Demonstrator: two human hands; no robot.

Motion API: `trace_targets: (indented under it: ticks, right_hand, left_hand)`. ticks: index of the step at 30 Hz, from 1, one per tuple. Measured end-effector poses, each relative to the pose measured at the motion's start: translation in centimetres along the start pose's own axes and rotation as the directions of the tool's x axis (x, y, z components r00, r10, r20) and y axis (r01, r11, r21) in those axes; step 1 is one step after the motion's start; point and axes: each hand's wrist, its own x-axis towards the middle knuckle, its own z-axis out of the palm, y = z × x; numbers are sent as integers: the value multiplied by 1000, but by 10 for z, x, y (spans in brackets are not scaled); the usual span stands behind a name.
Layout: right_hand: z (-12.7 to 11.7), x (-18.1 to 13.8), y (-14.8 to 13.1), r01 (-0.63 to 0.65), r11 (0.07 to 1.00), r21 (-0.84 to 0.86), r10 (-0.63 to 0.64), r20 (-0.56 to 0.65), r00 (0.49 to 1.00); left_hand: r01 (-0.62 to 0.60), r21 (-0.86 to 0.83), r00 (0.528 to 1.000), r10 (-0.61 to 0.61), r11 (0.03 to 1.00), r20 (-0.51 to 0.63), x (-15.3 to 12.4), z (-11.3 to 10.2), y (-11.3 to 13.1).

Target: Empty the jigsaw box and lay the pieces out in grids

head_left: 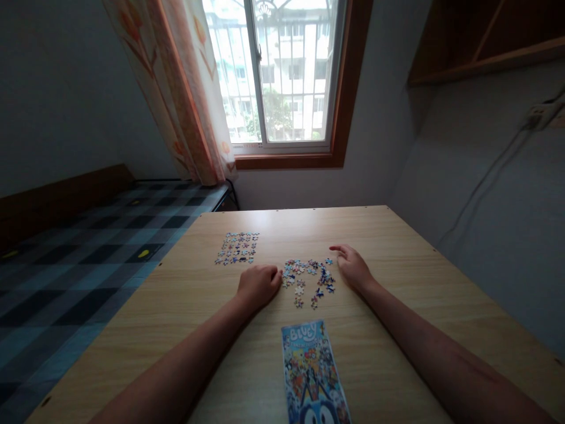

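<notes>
loose puzzle pieces (pixel 309 280) lie on the worktop (pixel 397 330) between both grips. left hand (pixel 258 285): grip curled together at the pile's edge, can't tell if a piece is inside. right hand (pixel 353 268): grip apart, fingertips just beside the pile. imo best: spread pieces flat w/ light strokes, lift one at a time. sorted group (pixel 237 248) sits beyond the left grip, ref picture (pixel 314 377) nearer the body.

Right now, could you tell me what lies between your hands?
Loose puzzle pieces, between the left hand and the right hand, in the head view.
</notes>
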Motion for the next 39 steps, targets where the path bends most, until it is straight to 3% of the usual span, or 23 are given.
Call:
trace_targets:
  ticks: [3, 10, 16, 29, 39]
  right_hand:
    - [-6, -5, -2, 26, 999, 31, -27, 36, 999]
    - [-38, -17, -16, 283, 958, -53, -268, 193, 944]
    - [-54, -20, -26, 508, 861, -35, -469, 331, 819]
    - [-76, -17, -27, 490, 867, -89, -408, 435, 802]
    - [-55, -26, -37, 559, 826, -65, -496, 386, 778]
  left_hand:
    - [-79, -41, 997, 78, 996, -9, -2, -1, -7]
    - [-160, -79, 986, 162, 984, 30, -3, -2, -17]
    - [-168, -115, 984, 173, 979, 37, -3, -2, -19]
    - [-199, -149, 978, 207, 969, 40, -4, -3, -19]
    - [-267, -232, 960, 279, 935, 16, -5, -5, -17]
